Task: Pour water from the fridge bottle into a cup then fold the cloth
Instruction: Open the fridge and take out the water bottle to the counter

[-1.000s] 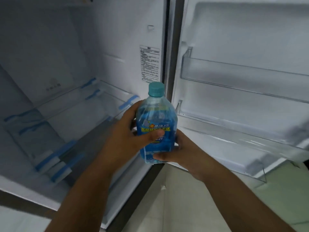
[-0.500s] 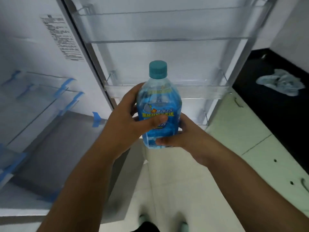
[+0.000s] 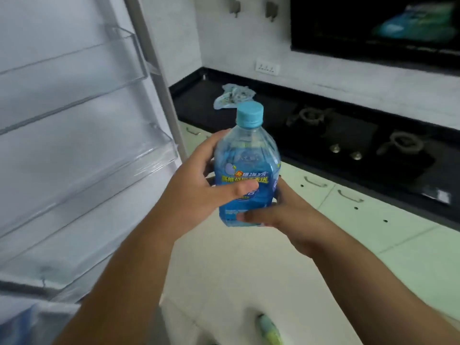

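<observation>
I hold a clear blue water bottle [image 3: 246, 155] upright in front of me, with its teal cap screwed on. My left hand [image 3: 199, 188] wraps its left side, thumb across the label. My right hand [image 3: 281, 210] cups the bottle's base from the right. A crumpled light-blue cloth [image 3: 234, 95] lies on the black counter [image 3: 194, 100] beyond the bottle. No cup is in view.
The open fridge door [image 3: 74, 120] with clear shelves fills the left. A black gas hob [image 3: 361, 138] with two burners sits on the counter at right. Pale green cabinet doors [image 3: 373, 220] run below it. A dark window [image 3: 373, 26] is above.
My view has swung right, away from the fridge interior toward the counter and hob. Both hands keep the same hold on the bottle.
</observation>
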A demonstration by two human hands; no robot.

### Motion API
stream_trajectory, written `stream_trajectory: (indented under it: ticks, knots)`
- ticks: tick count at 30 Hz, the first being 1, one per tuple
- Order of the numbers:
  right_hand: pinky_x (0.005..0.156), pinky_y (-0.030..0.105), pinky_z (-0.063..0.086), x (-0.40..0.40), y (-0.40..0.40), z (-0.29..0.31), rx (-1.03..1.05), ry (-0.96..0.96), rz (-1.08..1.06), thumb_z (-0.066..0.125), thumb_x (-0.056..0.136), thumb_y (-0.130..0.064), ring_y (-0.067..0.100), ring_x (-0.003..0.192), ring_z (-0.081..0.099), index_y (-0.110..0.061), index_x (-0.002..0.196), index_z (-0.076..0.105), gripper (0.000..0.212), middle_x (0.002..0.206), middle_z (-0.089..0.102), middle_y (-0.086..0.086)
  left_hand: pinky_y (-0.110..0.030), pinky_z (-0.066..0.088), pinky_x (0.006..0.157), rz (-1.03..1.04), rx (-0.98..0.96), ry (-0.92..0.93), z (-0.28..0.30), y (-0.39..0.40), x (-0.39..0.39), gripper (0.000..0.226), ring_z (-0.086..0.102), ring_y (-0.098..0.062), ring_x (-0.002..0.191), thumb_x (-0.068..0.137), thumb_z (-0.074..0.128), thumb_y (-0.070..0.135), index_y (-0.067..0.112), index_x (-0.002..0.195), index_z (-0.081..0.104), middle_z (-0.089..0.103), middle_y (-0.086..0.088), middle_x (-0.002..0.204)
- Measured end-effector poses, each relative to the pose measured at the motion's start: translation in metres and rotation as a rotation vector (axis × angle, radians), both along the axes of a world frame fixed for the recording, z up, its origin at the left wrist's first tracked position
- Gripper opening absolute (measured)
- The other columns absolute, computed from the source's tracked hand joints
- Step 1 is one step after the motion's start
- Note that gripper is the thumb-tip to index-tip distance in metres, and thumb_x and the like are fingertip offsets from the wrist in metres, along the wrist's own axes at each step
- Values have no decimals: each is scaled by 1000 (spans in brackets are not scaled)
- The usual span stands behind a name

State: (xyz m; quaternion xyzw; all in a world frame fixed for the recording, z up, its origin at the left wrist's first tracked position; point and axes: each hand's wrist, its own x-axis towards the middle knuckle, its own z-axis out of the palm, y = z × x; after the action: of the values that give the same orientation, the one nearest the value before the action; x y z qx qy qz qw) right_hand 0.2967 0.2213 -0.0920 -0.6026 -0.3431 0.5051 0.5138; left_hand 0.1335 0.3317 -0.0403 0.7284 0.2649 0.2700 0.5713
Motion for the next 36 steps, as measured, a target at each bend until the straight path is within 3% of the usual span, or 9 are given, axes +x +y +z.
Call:
stream_trajectory:
  ticks: [6,10,14,19,23,29,36]
  knots:
    - [92,41,62,17,-86,-15,-31,2,-377,91,72,-6,16,114,73,-30,136,58,77,131,71,-6,-53,59,98,-389,-22,-14,-20,-30,68,79,66,-27,127,82,89,20,27,150,49,68,-1,136]
    - [97,49,61,26,-155,-26,-70,44,-612,88,75,2,19,114,73,-29,137,58,75,129,72,-5,-49,60,98,-614,-25,21,-30,-80,119,83,66,-20,127,79,91,28,31,150,48,68,4,136]
    - [97,49,61,47,-221,-28,-53,93,-803,85,75,9,24,114,74,-24,137,57,76,129,72,1,-43,60,99,-793,1,31,-29,-137,175,84,66,-12,125,77,91,31,33,150,48,67,11,135]
    - [93,45,63,85,-294,-31,-21,124,-991,84,74,12,23,111,75,-23,137,57,77,129,72,2,-46,58,102,-970,-2,58,-28,-207,245,86,63,-15,130,76,92,34,36,150,48,65,10,140]
    - [86,39,64,127,-347,-34,-9,127,-1068,85,73,11,21,111,75,-24,136,57,77,130,71,1,-48,56,103,-1044,24,58,-27,-261,299,85,63,-15,130,76,93,33,36,149,49,65,10,139]
    - [95,46,62,189,-410,-25,-35,79,-1097,88,72,7,22,115,73,-25,136,57,78,128,72,-2,-55,54,105,-1134,-24,38,-25,-321,370,85,62,-25,133,75,94,34,35,148,49,65,4,141]
    - [96,48,62,251,-461,-31,-80,90,-1176,90,71,4,23,113,74,-24,136,56,78,125,74,-1,-54,54,104,-1234,-80,71,-32,-370,452,83,62,-25,132,78,93,30,34,148,49,66,3,140]
